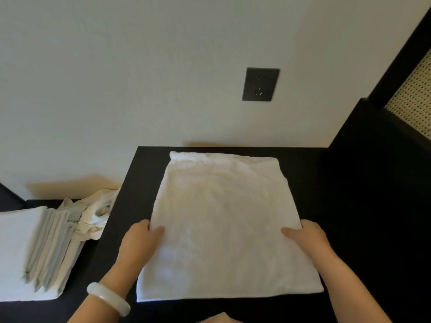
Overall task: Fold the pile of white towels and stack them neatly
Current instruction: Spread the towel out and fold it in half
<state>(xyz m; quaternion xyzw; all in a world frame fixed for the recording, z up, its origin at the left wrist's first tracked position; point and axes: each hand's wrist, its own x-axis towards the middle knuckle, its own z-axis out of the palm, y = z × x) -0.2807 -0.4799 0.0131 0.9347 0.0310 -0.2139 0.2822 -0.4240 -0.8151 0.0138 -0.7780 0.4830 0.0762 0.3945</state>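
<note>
Soft, light and limp, the white terry towel [224,224] lies flat at frame centre on the black table [310,164], left hand [142,238] and right hand [305,236] pinching its side edges, likely the best holds

Single head-worn wide-angle view, forward and down, close over dark table [300,164] by pale wall [140,78]

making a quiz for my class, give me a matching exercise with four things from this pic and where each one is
Things:
1 flat towel
2 folded stack
3 crumpled pile
4 socket

Places:
a on the wall
b far left
c middle of the black table
d between stack and table

Pairs: 1-c, 2-b, 3-d, 4-a
</note>
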